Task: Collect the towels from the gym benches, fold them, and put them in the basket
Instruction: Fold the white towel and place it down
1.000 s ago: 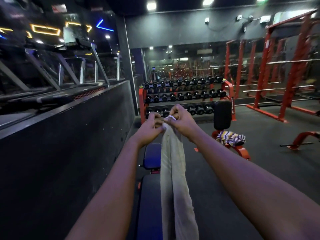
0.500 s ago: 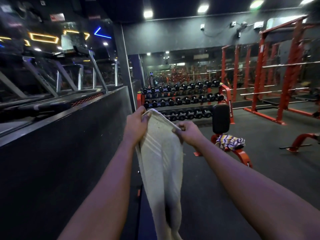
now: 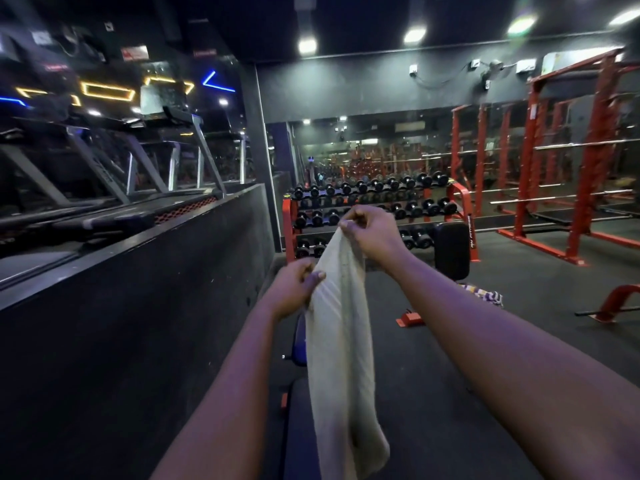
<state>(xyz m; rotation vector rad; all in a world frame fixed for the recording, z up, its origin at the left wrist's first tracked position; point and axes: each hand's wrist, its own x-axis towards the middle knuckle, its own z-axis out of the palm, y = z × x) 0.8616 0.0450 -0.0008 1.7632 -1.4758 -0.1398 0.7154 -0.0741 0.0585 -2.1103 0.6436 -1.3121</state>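
A long beige towel (image 3: 341,344) hangs in front of me over a dark blue gym bench (image 3: 299,341). My right hand (image 3: 372,233) pinches the towel's top corner, raised above chest height. My left hand (image 3: 296,289) sits lower and pinches the towel's left edge. The towel's lower end drops out of the frame at the bottom. A striped purple and yellow towel (image 3: 485,296) lies on a red-framed bench behind my right forearm, partly hidden by it. No basket shows in view.
A dark wall (image 3: 138,323) with treadmills (image 3: 114,188) above it runs along my left. A red dumbbell rack (image 3: 374,209) stands ahead before a mirror. Red squat racks (image 3: 568,161) fill the right. A black upright bench pad (image 3: 452,249) stands near the rack.
My right hand has risen and taken the towel's top corner, while my left hand has slid down to the left edge. The towel now hangs narrower.
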